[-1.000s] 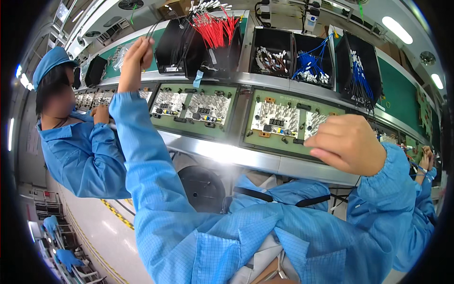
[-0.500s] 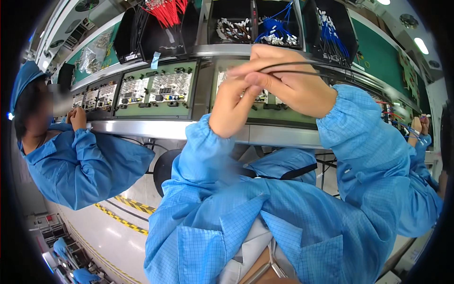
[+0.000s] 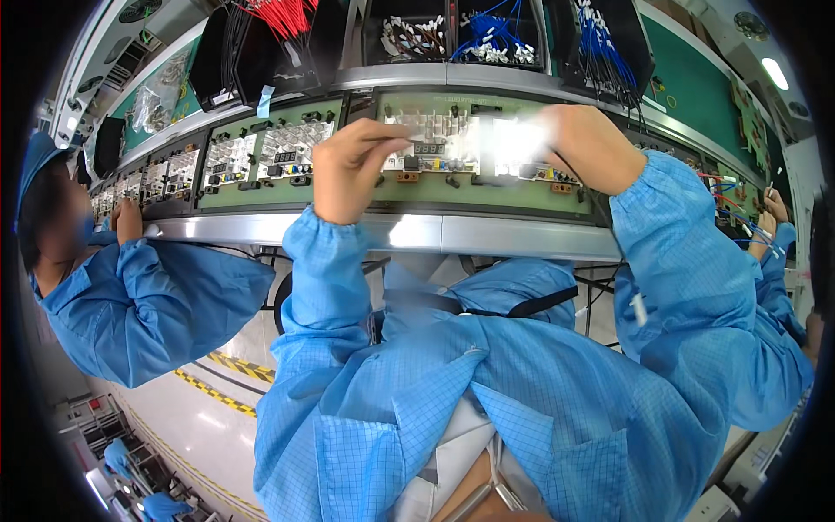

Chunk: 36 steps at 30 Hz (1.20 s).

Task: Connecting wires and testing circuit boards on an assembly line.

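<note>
My left hand is over the left edge of a circuit board with a small digit display, its thumb and forefinger reaching close together in a pinch. What lies between those fingertips, if anything, I cannot make out. To the right, my right hand is curled closed, with a black wire coming out beneath it and hanging past the bench edge. A white plug shows in front of my right sleeve. Bright white glare hides the right fingertips and part of the boards between the hands.
Black bins beyond the bench hold red wires, brown wires, and blue wires. More blue wires hang at the right. A metal rail edges the bench. Co-workers sit left and right.
My hands have moved apart, the left leftward and the right slightly right and down. The black wire, earlier stretched rightward from the hands, now hangs down. White glare has appeared over the boards.
</note>
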{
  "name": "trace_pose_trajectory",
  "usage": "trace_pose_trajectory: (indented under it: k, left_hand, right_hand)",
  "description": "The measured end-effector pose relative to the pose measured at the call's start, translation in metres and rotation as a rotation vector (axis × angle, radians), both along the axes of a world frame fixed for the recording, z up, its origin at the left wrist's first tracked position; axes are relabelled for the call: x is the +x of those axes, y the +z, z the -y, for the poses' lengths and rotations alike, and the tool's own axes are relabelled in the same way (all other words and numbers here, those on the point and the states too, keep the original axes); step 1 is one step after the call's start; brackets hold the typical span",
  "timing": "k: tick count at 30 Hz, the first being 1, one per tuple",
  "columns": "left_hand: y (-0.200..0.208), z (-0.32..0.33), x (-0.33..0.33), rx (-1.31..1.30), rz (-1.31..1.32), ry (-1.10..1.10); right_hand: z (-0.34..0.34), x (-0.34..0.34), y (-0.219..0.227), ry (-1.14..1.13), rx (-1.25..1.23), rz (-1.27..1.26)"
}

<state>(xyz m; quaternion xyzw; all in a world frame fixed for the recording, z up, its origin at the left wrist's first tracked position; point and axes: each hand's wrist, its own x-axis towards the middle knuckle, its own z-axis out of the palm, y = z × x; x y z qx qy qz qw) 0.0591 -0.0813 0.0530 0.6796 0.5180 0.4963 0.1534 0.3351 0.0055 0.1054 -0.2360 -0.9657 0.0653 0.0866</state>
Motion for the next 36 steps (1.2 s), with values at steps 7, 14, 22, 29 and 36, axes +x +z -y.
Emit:
trace_pose_trajectory:
  k: [7,14,22,29,36]
  left_hand:
    - [-0.017,0.007,-0.020,0.026,-0.058,0.085]
    - [-0.023,0.010,-0.021,0.034,-0.116,0.065]
    - [-0.029,0.010,-0.021,0.034,-0.174,0.049]
    - [-0.031,0.008,-0.020,0.029,-0.211,0.027]
    - [-0.035,0.004,-0.021,0.022,-0.238,0.006]
  right_hand:
    - [-0.006,0.014,-0.025,-0.083,-0.071,0.000]
    - [-0.005,0.019,-0.037,-0.072,-0.128,-0.091]
    - [0.001,0.021,-0.037,-0.085,-0.088,-0.053]
    - [0.005,0.017,-0.035,-0.059,-0.043,-0.011]
    - [0.001,0.019,-0.034,-0.058,-0.036,-0.010]
